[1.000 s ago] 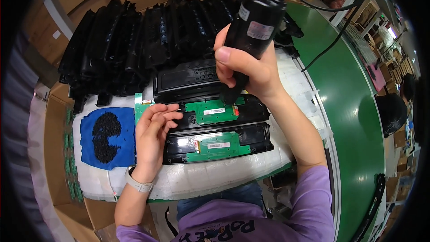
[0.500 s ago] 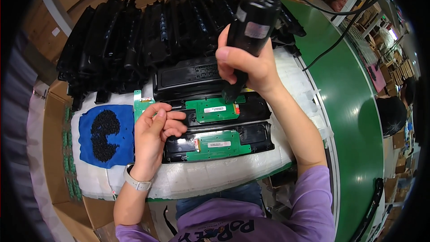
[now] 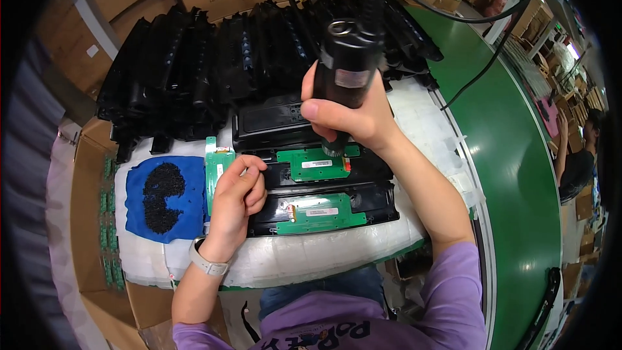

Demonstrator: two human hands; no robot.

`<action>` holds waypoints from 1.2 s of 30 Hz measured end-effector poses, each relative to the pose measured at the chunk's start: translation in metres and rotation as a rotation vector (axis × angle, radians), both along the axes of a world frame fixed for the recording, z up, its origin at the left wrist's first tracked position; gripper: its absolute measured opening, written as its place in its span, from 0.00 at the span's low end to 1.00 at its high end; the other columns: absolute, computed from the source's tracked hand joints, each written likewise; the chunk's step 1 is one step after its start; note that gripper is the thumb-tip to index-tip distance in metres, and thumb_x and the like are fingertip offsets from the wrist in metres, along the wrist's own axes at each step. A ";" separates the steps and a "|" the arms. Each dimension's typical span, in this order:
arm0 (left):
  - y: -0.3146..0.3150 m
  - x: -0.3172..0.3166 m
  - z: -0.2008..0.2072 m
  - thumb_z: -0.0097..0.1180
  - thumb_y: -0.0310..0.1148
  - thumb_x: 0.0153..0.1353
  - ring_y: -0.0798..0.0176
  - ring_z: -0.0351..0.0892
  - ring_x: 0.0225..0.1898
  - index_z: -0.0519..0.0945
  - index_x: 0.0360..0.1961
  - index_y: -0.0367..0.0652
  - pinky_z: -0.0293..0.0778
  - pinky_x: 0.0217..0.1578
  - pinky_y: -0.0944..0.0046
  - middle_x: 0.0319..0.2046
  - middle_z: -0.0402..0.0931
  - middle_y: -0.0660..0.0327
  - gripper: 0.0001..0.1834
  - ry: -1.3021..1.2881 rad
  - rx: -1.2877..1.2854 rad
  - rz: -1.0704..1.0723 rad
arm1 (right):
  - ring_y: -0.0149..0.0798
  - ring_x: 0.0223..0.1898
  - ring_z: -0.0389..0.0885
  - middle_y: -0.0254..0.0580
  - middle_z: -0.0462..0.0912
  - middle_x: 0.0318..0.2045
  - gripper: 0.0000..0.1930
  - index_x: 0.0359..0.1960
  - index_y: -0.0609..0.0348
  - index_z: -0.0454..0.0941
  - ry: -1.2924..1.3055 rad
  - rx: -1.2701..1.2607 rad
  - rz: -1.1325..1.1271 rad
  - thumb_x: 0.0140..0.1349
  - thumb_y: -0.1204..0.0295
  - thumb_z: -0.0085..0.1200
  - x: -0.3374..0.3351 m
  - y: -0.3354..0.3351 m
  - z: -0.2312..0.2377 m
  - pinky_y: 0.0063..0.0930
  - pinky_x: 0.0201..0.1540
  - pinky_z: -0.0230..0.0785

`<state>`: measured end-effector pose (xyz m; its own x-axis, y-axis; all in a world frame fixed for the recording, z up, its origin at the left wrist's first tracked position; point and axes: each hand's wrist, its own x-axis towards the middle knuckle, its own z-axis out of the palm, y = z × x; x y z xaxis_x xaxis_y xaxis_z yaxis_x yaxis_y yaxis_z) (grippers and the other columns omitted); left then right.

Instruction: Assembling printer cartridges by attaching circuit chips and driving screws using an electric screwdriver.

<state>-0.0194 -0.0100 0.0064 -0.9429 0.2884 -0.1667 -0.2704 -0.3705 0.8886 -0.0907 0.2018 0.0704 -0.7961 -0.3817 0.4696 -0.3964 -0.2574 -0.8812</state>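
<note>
My right hand [image 3: 353,116] is wrapped round a black electric screwdriver [image 3: 350,52], held upright with its cord rising. Its lower end comes down at the upper edge of a green circuit board [image 3: 304,172]; the exact contact point is hard to see. That board lies in a long black plastic housing [image 3: 376,168]. Closer to me is a second black housing [image 3: 383,204] with another green board [image 3: 324,219]. My left hand [image 3: 240,188] is closed, fingers curled and thumb pressed in, at the left end of the housings. What it holds, if anything, is hidden.
Left of my left hand, a blue cloth [image 3: 137,210] carries a pile of small black screws [image 3: 161,210]. A loose green board [image 3: 212,155] lies beside it. Many black housings [image 3: 188,71] stand stacked at the back. Another person [image 3: 576,168] is at the far right.
The screwdriver has shifted left and lower in the picture, still over the upper board. My left fingers, spread before, have curled in. The whole view has moved slightly.
</note>
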 end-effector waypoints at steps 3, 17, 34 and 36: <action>0.001 0.002 -0.002 0.39 0.28 0.67 0.75 0.54 0.17 0.67 0.40 0.40 0.51 0.18 0.76 0.17 0.60 0.67 0.05 -0.030 0.003 0.041 | 0.30 0.11 0.66 0.37 0.69 0.14 0.09 0.31 0.63 0.68 -0.079 -0.114 0.071 0.52 0.74 0.55 0.009 -0.002 0.006 0.22 0.14 0.57; -0.001 0.003 -0.007 0.49 0.31 0.66 0.75 0.67 0.19 0.75 0.38 0.37 0.63 0.21 0.78 0.32 0.80 0.54 0.08 0.003 0.075 -0.100 | 0.29 0.13 0.66 0.32 0.68 0.16 0.16 0.40 0.57 0.67 0.027 -0.506 0.203 0.60 0.58 0.47 0.023 -0.005 0.008 0.31 0.28 0.67; 0.001 0.005 -0.008 0.53 0.25 0.62 0.76 0.65 0.18 0.77 0.39 0.34 0.63 0.21 0.78 0.29 0.80 0.55 0.06 0.016 -0.011 -0.090 | 0.29 0.13 0.66 0.32 0.68 0.17 0.15 0.41 0.57 0.66 -0.024 -0.528 0.192 0.63 0.59 0.42 0.027 -0.009 0.003 0.30 0.27 0.67; 0.001 0.006 -0.008 0.53 0.25 0.62 0.77 0.66 0.16 0.78 0.38 0.33 0.63 0.20 0.78 0.29 0.80 0.55 0.06 0.011 -0.010 -0.103 | 0.29 0.13 0.66 0.32 0.68 0.17 0.15 0.42 0.57 0.66 -0.020 -0.541 0.197 0.63 0.59 0.42 0.027 -0.009 0.003 0.30 0.27 0.66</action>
